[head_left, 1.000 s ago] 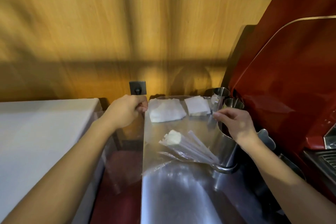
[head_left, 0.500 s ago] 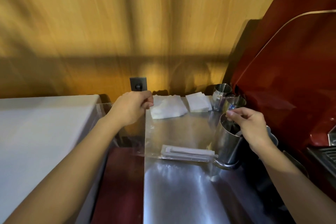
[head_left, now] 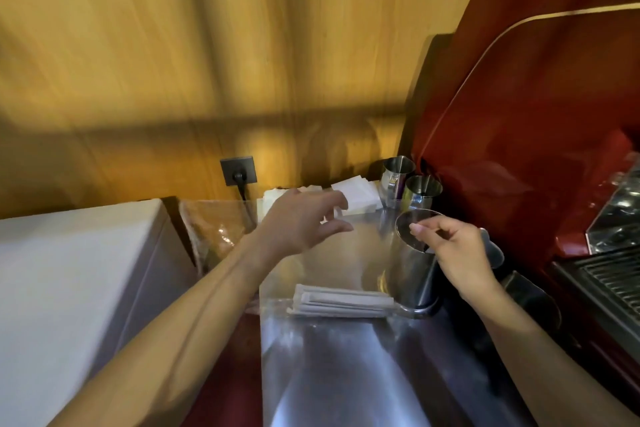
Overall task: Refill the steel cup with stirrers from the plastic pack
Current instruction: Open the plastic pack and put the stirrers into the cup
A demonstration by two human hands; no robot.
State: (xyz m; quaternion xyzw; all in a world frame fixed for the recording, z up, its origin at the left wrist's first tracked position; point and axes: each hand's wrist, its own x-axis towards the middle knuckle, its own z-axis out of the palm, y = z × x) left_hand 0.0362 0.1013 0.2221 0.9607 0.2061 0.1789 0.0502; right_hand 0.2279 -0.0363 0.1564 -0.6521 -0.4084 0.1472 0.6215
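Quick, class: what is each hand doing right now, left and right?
Left hand: open, fingers spread above the steel counter, holding nothing.
Right hand: fingers pinched at the rim of the steel cup; whether they grip anything cannot be told.

Silver steel cup [head_left: 414, 263], white stirrers [head_left: 341, 300]

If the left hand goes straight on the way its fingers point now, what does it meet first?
Probably the steel cup that the right hand steadies. The left hand is open, its fingers pointing right towards the rim; depth is unclear, so it could pass behind.

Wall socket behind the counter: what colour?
Dark grey wall socket, seen in the head view.
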